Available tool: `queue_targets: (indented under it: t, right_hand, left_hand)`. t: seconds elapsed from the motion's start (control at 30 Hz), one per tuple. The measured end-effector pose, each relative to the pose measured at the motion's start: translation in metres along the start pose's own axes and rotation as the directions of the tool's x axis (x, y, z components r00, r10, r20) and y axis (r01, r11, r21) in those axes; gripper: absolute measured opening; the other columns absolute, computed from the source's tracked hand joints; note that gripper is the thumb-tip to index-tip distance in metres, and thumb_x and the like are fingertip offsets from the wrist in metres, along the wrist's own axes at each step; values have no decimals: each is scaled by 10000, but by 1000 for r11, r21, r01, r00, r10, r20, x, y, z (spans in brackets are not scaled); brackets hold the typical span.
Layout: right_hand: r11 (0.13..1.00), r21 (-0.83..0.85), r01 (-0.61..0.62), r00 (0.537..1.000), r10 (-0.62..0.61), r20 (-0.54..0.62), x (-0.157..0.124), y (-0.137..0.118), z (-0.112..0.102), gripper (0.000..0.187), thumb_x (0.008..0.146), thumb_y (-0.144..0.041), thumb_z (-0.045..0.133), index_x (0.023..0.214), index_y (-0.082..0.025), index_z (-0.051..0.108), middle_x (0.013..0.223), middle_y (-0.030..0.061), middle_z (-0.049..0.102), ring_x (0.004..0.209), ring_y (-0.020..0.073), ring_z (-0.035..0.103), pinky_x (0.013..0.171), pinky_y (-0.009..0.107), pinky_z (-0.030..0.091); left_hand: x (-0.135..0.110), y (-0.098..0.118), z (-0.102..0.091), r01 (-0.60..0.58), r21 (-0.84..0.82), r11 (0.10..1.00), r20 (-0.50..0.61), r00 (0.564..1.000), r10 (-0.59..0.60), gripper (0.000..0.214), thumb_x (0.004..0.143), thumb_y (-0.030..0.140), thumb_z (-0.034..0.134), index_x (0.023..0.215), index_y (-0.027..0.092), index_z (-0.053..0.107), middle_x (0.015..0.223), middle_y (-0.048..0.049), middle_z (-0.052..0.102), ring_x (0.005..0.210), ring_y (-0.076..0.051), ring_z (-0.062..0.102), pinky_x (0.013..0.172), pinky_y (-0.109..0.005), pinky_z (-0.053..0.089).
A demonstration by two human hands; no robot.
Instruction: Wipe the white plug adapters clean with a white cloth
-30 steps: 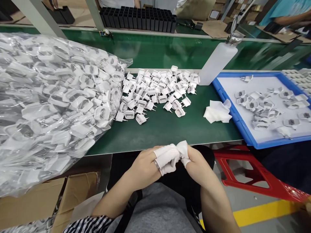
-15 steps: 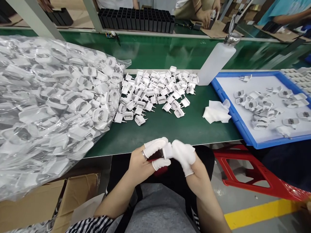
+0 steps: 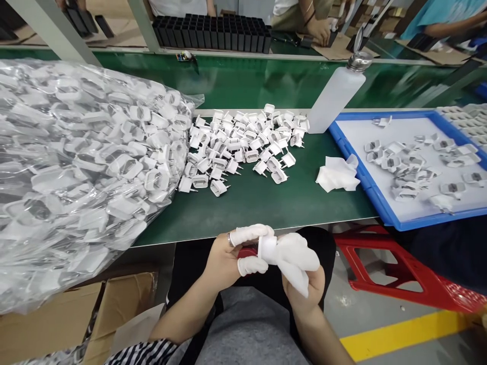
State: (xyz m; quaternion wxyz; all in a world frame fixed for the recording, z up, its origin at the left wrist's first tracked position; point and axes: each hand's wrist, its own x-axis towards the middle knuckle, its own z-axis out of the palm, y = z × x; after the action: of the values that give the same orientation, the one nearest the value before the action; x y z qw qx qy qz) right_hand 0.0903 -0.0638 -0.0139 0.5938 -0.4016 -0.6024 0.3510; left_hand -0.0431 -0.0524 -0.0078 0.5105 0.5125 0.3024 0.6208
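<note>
Just in front of the table's near edge, a white plug housing (image 3: 267, 249) is pinched between the fingers and thumb of my left hand (image 3: 232, 256), which wear white finger cots. My right hand (image 3: 304, 284) is closed around a white cloth (image 3: 299, 258) bunched over its fingers. The cloth presses against the right end of the housing and hides that end and most of the fingertips. Farther back on the green table lies a loose pile of similar white plug housings (image 3: 243, 142), pins showing on many.
A large clear bag (image 3: 95, 157) of housings fills the left side. A white bottle (image 3: 337, 99) with a metal top stands behind a crumpled wipe (image 3: 338, 174). At right, a blue-rimmed tray (image 3: 365, 187) holds several housings. A red stool (image 3: 384, 263) is below. Co-workers' hands (image 3: 319, 30) work across the bench.
Both hands have shifted slightly right and down. The right hand has turned, so the cloth spreads more to the right and more of the housing shows.
</note>
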Motion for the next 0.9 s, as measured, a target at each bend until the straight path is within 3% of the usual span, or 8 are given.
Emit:
queue_targets:
  t: [0.17, 0.3, 0.43, 0.5, 0.6, 0.73, 0.83, 0.9]
  right_hand:
    - [999, 52, -3, 999, 6, -47, -13, 3, 4, 287, 813, -180, 488, 1033, -330, 596, 923, 1, 658, 839, 204, 629, 725, 378, 524]
    - [1000, -32, -2, 997, 0, -71, -14, 10, -3, 278, 818, -151, 457, 974, -295, 636, 860, 21, 680, 825, 233, 635, 686, 400, 519]
    - [993, -113, 15, 993, -28, -112, -16, 12, -5, 382, 804, -76, 432, 1042, -325, 598, 911, 10, 677, 898, 229, 620, 723, 403, 515]
    - [981, -189, 51, 998, -59, -37, -17, 6, -1, 449, 787, -64, 438, 1134, -332, 537, 1005, 19, 653, 937, 233, 605, 772, 422, 502]
    - [954, -280, 106, 994, -95, 54, -19, -6, 7, 518, 793, -70, 397, 1241, -328, 427, 1056, 42, 624, 947, 237, 596, 750, 408, 510]
    - [919, -336, 208, 975, -168, 145, -16, -14, 6, 510, 788, -109, 373, 1268, -281, 387, 939, 64, 610, 840, 231, 608, 648, 361, 521]
    - [884, -425, 195, 981, -165, 107, -9, -12, -1, 508, 773, -67, 382, 1223, -299, 427, 910, 46, 600, 826, 216, 599, 683, 359, 507]
    - [864, -469, 184, 983, -164, 84, -4, -13, -4, 510, 763, -34, 376, 1188, -304, 454, 898, 38, 599, 838, 208, 593, 729, 369, 496]
  left_hand:
    - [0, -4, 7, 69, -167, 984, -72, 994, -82, 390, 594, 308, 736, 972, 258, 657, 877, -54, 702, 731, -240, 669, 592, -301, 580]
    - [1, -7, 8, 58, -131, 990, -153, 985, -78, 375, 568, 368, 744, 910, 228, 681, 829, -61, 709, 707, -243, 671, 619, -321, 581]
    - [-1, -9, 9, 5, -103, 995, -141, 990, -20, 379, 595, 339, 732, 954, 236, 664, 889, -67, 700, 770, -240, 665, 662, -311, 574]
    - [-5, -11, 8, -25, -27, 999, -148, 989, 21, 413, 600, 323, 730, 997, 250, 643, 935, -68, 690, 820, -240, 656, 704, -318, 566]
    - [-9, -13, 4, -109, 219, 970, -189, 970, 152, 481, 610, 272, 730, 1072, 259, 598, 1007, -70, 667, 885, -243, 637, 776, -347, 545]
    - [-7, -13, -4, -271, 531, 803, -68, 931, 359, 488, 654, 205, 700, 1121, 252, 566, 999, -61, 671, 897, -233, 635, 808, -335, 536]
    - [-5, -12, -4, -354, 549, 758, 37, 916, 400, 524, 667, 187, 688, 1158, 280, 531, 1008, -39, 669, 912, -213, 630, 807, -303, 536]
    - [-5, -11, -2, -338, 548, 765, 29, 922, 386, 545, 669, 172, 685, 1174, 286, 513, 1025, -35, 663, 924, -209, 625, 798, -294, 540]
